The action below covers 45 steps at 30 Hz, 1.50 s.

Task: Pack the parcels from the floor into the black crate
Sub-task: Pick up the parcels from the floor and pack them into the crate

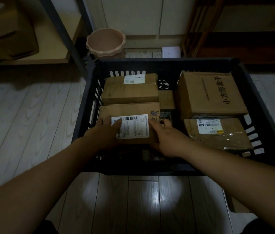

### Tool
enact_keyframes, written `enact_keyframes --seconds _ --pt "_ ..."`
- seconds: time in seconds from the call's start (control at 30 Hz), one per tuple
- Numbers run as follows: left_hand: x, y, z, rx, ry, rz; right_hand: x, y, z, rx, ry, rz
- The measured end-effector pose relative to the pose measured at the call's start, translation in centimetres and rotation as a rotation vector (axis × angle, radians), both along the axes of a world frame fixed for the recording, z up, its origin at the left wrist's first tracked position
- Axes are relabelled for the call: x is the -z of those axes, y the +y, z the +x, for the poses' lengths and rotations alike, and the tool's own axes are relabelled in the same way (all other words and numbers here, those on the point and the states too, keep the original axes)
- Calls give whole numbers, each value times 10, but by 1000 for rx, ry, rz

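Crate: the black crate (pixel 163 62) sits on the pale wood floor (pixel 23 115) straight in front of you, with its near rim just past your forearms.
Held parcel: a brown parcel (pixel 130 109) with a white barcode label lies in the near-left part of the crate. Its left edge is close to the slotted left wall.
Left grip: your left grip (pixel 104 132) lies palm down on the parcel's near-left corner, fingers fairly straight and overlapping the label's edge. You cannot tell where the thumb is.
Right grip: your right grip (pixel 165 139) holds the parcel's right edge, thumb on top and fingers curled down the side.
Far left: a second brown box (pixel 130 89) fills the far-left corner, touching the far edge of the held parcel.
Right side: a large box (pixel 209 93) with printed characters stands at the far right. A flatter taped packet (pixel 217 132) lies just in front of it, tilted.
Middle gap: a small box (pixel 166 99) sits low between the left and right stacks. The dark channel continues toward your right fingers.
Near edge: a dark strip of open crate bottom shows between the held parcel and the near rim.
Beyond the crate: a pink bin (pixel 106 42) stands at the far-left corner, beside a grey shelf frame (pixel 62 31).
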<state>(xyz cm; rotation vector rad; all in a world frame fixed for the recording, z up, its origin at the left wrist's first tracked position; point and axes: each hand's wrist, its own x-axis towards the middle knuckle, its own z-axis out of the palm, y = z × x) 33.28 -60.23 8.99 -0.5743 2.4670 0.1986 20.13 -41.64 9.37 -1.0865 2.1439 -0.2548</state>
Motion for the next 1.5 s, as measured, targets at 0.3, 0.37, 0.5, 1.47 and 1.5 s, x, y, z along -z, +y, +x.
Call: enact_keyframes --seconds 0.3,0.37,0.5,1.47,1.5 --pt "-75 23 7 -236 220 215 -70 24 12 213 -54 -47" --pt "-115 29 10 -230 204 226 -112 33 17 264 -92 -53" --pt "-217 42 19 -254 183 229 -208 58 28 325 -126 -80" --pt "-739 272 104 -184 546 213 -702 292 126 482 356 -187" --pt "-745 281 105 -183 559 205 -709 300 129 478 363 -196"
